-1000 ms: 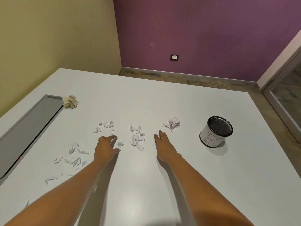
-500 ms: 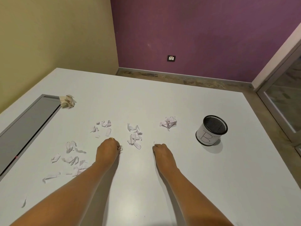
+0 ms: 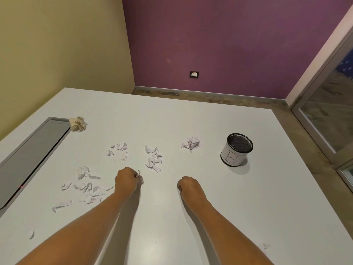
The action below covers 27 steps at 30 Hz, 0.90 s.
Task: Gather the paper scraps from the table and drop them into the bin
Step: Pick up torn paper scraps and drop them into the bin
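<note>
White table (image 3: 191, 115): left hand (image 3: 126, 179) fisted on paper scrap (image 3: 140, 176); right hand (image 3: 188, 185) fisted, contents unclear; bin (image 3: 236, 152) right.

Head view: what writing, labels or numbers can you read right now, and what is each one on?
"B": handwritten on the white paper wrap of the black mesh bin; a further stroke follows it, but it curves out of sight, so I cannot read it.
Wall socket plate: any marking is too small to read.
Paper scraps: faint lines only, no legible text.
Nothing else readable.
</note>
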### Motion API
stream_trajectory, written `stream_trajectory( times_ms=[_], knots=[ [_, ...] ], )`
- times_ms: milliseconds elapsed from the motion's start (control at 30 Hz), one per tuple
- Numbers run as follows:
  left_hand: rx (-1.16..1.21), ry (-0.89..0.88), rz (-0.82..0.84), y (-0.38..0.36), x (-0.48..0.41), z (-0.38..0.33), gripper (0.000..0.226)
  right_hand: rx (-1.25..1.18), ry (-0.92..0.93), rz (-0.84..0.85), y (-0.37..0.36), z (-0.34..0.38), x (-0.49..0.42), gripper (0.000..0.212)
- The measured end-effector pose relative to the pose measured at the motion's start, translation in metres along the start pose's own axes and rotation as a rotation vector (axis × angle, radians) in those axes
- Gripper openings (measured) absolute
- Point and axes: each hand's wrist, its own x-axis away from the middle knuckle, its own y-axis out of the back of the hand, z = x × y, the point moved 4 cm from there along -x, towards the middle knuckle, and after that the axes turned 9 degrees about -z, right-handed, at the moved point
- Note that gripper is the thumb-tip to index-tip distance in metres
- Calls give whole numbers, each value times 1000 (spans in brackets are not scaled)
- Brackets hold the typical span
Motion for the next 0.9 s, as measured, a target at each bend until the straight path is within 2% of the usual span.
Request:
stream_trajectory(
  times_ms=[133,167,267,300,400,500,567,733,900],
  knots=[
    [19,6,25,-2,8,-24,48,-82,-64,-67,14,-16,1,25],
    [21,-2,38,-4,10,-33,47,-89,-65,-86,21,-20,1,25],
    [66,-71,107,-12,16,-72,22,-94,-77,-160,48,-35,-2,29],
    [78,-102,132,-16,18,-87,21,-102,-94,-189,59,-42,-4,33],
    [110,-168,177,-29,25,-130,35,-110,-138,-304,90,-63,-7,35],
    [179,-227,198,-39,34,-172,17,-155,-192,-453,122,-83,-6,31],
    [224,-264,234,-46,39,-197,18,-198,-253,-535,139,-97,-4,29],
    [275,-283,286,-62,44,-252,14,-285,-394,-637,163,-129,-6,27],
    [245,-313,284,-81,42,-285,20,-324,-439,-681,168,-151,-14,22]
  ],
)
